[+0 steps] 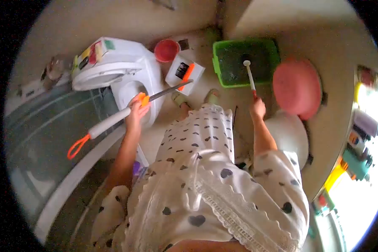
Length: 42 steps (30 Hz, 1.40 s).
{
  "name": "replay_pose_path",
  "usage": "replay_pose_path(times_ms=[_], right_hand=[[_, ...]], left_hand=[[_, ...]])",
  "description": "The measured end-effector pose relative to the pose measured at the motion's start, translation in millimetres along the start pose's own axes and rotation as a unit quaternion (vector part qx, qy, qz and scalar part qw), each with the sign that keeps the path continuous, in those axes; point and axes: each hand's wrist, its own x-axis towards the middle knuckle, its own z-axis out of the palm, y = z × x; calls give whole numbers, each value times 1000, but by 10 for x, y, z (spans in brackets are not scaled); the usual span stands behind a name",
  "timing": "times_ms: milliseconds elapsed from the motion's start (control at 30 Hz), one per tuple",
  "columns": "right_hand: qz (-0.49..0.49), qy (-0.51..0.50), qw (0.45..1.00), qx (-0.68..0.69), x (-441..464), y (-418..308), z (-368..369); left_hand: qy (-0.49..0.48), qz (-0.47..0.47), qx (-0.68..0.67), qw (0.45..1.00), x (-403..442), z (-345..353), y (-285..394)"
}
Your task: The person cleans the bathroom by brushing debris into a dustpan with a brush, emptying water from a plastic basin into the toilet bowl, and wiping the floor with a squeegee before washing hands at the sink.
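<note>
Two hands are clamped: the left hand (138, 110) around a pole (112, 121) before the toilet (152, 69), the right hand (258, 108) around a stick (251, 78) over the tub (216, 66); careless swinging might knock the white box (198, 75).

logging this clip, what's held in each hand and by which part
Left hand: a long-handled brush, at its orange collar. Right hand: a white rod, by its red end.
</note>
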Motion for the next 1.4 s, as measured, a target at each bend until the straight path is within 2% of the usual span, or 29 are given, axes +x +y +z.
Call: replay_pose_path(times_ms=[33,100,200,267,300,467,600,733,767,833,900,967,1067,1233,1400], right_hand=[[12,32,999,-5,-91,-121,-73],[50,33,996,67,79,-87,240],[23,44,987,151,-58,-95,389],[0,57,977,205,-155,-126,128],[-23,33,972,233,-100,-98,11],[-97,23,981,169,-389,-85,-143],[-127,2,964,234,-481,-92,-52],[-9,-109,905,411,-352,141,24],[-44,-103,908,403,-162,205,132],[-45,-56,949,307,-91,259,60],[-21,-11,952,305,12,413,190],[46,-65,931,356,-148,408,-88],[40,-47,943,326,-24,650,184],[3,-27,965,260,-239,580,-14],[-4,-87,958,273,-168,614,52]], left_hand=[[11,7,-2,1000,-173,54,-87],[15,-6,-10,1000,-326,64,-166],[16,-13,-8,1000,-289,-84,-429],[9,-11,-9,1000,-232,-15,-318],[12,-14,-15,1000,-233,16,-296],[12,-17,-37,999,-136,-82,-310],[26,-17,-58,998,-110,-140,-413],[38,-18,-83,996,-158,76,-517],[46,-16,-93,995,-181,175,-538],[44,-21,-98,994,-162,375,-536],[33,-19,-95,995,-167,559,-527],[33,-21,-92,995,-158,678,-454],[42,-25,-112,993,-113,573,-561],[99,-53,-162,980,-78,300,-798],[161,-59,-205,964,29,30,-1008]])
